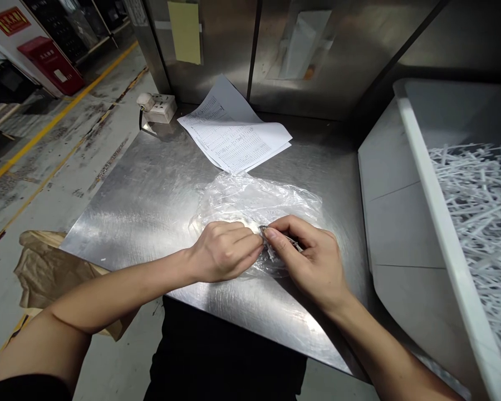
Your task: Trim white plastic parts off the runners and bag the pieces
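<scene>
Clear bag (281,195) lies crosswise

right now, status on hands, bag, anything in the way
Left hand curled, right hand pinching a small dark piece. Clear bag beneath both. Papers at its far edge, apart from hands.

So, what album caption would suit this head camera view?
The right hand pinches a small dark piece beside the left hand, over clear plastic.
</scene>
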`<control>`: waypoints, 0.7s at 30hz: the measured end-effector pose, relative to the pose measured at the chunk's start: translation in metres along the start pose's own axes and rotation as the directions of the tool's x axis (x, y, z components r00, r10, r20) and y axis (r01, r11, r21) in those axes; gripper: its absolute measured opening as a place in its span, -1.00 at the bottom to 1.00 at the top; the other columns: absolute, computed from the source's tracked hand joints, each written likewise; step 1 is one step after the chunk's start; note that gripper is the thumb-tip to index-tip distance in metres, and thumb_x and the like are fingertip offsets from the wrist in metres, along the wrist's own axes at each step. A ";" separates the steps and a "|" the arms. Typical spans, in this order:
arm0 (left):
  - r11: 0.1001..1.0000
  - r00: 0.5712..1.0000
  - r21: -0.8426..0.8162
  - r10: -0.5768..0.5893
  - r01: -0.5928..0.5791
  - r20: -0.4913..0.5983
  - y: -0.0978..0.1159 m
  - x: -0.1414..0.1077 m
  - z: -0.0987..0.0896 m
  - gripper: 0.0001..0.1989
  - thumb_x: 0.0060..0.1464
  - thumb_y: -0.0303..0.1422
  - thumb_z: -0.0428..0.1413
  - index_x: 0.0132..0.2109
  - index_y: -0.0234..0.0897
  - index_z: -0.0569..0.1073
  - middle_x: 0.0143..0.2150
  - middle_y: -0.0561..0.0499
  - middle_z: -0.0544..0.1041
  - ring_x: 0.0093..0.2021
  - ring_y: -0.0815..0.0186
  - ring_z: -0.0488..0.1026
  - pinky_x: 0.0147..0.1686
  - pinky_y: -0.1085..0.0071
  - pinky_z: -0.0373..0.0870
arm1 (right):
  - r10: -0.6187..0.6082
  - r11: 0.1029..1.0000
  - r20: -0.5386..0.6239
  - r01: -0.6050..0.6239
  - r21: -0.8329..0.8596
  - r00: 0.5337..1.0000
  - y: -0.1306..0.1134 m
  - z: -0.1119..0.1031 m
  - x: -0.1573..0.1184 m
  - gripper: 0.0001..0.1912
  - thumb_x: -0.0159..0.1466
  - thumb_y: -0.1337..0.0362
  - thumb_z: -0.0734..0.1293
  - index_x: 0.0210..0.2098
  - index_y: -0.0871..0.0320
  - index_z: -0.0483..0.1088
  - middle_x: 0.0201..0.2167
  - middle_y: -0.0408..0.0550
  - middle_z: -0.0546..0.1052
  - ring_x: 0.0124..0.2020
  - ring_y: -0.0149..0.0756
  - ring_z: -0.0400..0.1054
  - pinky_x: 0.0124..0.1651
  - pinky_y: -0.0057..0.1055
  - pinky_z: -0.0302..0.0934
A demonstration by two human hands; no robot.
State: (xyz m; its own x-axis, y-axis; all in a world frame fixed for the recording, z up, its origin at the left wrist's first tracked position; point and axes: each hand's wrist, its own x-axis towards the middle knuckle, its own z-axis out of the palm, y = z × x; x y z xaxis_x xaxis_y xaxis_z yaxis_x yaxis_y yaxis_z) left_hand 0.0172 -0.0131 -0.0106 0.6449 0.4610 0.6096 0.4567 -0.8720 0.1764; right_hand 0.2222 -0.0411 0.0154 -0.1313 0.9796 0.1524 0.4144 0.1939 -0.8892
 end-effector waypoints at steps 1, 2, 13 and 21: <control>1.000 1.000 0.013 -0.001 0.001 -0.001 0.001 0.000 0.000 -0.77 0.41 -0.47 0.10 -0.28 -0.29 0.53 -0.43 0.08 0.57 -0.44 0.36 0.50 -0.45 0.38 0.39 | 0.011 1.000 -0.003 -0.011 0.004 1.000 0.001 0.000 0.000 -0.76 0.46 0.16 0.39 -0.33 0.09 0.53 -0.43 -0.11 0.59 -0.41 -0.27 0.41 -0.38 -0.32 0.21; 1.000 1.000 0.022 -0.005 0.005 0.002 0.001 0.000 0.001 -0.77 0.41 -0.46 0.10 -0.28 -0.29 0.53 -0.43 0.08 0.57 -0.44 0.36 0.49 -0.45 0.37 0.38 | 0.024 1.000 -0.006 -0.024 0.008 1.000 0.001 0.001 0.001 -0.75 0.45 0.16 0.39 -0.34 0.10 0.53 -0.44 -0.11 0.58 -0.42 -0.28 0.39 -0.38 -0.32 0.21; 0.998 0.997 -0.039 -0.053 0.055 0.055 -0.001 0.000 -0.005 -0.78 0.45 -0.40 0.10 -0.22 -0.30 0.56 -0.40 0.05 0.59 -0.41 0.33 0.51 -0.40 0.36 0.40 | 0.115 0.993 0.004 -0.115 0.001 0.993 0.012 -0.002 0.008 -0.72 0.43 0.12 0.39 -0.36 0.12 0.51 -0.45 -0.14 0.53 -0.42 -0.30 0.34 -0.36 -0.33 0.15; 0.959 0.977 -0.184 -0.208 0.214 0.049 -0.013 0.006 -0.020 -0.78 0.46 -0.45 0.05 -0.14 -0.33 0.58 -0.35 0.01 0.61 -0.38 0.33 0.50 -0.35 0.38 0.39 | -0.044 0.994 0.017 0.042 0.104 0.999 0.009 -0.016 0.014 -0.85 0.44 0.16 0.44 -0.22 0.09 0.57 -0.31 -0.10 0.62 -0.29 -0.24 0.47 -0.22 -0.31 0.30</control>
State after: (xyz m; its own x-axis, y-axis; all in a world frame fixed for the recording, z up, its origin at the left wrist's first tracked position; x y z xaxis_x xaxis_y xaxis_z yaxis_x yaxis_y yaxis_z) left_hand 0.0025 -0.0024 0.0063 0.5651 0.6401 0.5205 0.4634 -0.7682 0.4417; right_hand 0.2385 -0.0244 0.0165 -0.1651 0.9689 0.1841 0.3125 0.2284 -0.9220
